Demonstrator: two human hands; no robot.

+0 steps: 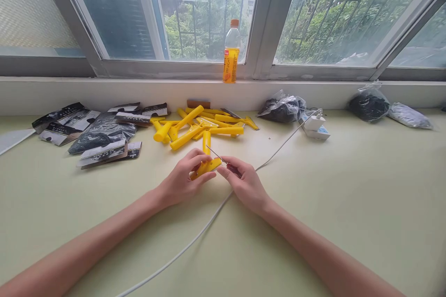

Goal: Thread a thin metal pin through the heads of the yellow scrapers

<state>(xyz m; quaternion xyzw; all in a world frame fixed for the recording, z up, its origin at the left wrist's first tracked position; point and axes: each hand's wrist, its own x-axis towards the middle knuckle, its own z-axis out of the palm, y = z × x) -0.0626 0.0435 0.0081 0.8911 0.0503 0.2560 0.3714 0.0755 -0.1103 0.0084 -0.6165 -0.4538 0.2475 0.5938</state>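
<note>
In the middle of the head view, my left hand (188,171) is closed around the wide head of a yellow scraper (206,168), whose round handle points away from me. My right hand (245,185) grips the dark red handle of a screwdriver (234,170). Its thin metal shaft slants up and left, over the scraper near where handle and head meet. Whether the tip touches anything I cannot tell. Just beyond my hands lies a heap of similar yellow scrapers (186,138), handles pointing various ways.
Printed cardboard packages (104,153) and a dark plastic bag (104,130) lie at the left. A white cable (195,240) runs beneath my hands to a white power strip (316,132). Plastic bags (283,107) line the back right. An orange drink bottle (231,55) stands on the sill.
</note>
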